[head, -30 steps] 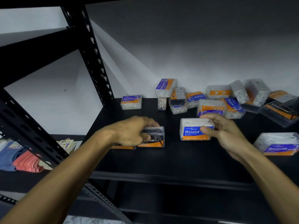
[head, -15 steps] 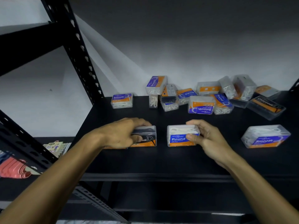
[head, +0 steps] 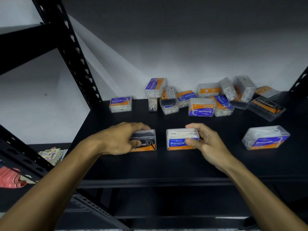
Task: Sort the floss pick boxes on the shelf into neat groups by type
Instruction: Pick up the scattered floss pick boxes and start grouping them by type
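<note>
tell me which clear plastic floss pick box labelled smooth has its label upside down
The clear Smooth box in the back pile's middle, standing at its front. Its white lettering reads inverted, unlike the upright ones at back left and front right.

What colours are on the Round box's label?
Blue over orange, on the Round box; head view.

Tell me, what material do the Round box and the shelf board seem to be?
Round box: apparently clear, glossy hard plastic; the white picks show through its top, and a printed blue-and-orange label covers the front. Shelf board: matte black surface, possibly painted metal or laminate; the uprights look like punched steel.
</note>
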The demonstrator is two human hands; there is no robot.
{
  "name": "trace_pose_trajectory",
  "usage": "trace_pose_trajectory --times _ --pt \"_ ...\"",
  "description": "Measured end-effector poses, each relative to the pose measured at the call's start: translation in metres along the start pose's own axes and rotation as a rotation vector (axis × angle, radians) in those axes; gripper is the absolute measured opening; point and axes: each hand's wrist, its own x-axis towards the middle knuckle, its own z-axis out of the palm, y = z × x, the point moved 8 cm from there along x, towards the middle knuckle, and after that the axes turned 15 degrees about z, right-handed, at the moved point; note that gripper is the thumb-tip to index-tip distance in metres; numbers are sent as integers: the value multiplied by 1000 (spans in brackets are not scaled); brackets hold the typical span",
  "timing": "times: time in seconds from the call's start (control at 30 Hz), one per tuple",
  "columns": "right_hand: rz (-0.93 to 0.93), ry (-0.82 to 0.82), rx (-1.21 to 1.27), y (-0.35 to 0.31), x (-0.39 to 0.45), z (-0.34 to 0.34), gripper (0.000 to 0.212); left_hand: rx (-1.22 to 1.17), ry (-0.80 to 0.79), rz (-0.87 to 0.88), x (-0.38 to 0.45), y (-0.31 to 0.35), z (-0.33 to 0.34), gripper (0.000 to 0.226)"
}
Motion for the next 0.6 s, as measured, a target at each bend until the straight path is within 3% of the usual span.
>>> trace_pose_trajectory --times 0.6 --pt "3 -7 -13 -2 -4 2 41 -16 2 -13 0 0 -1 56"
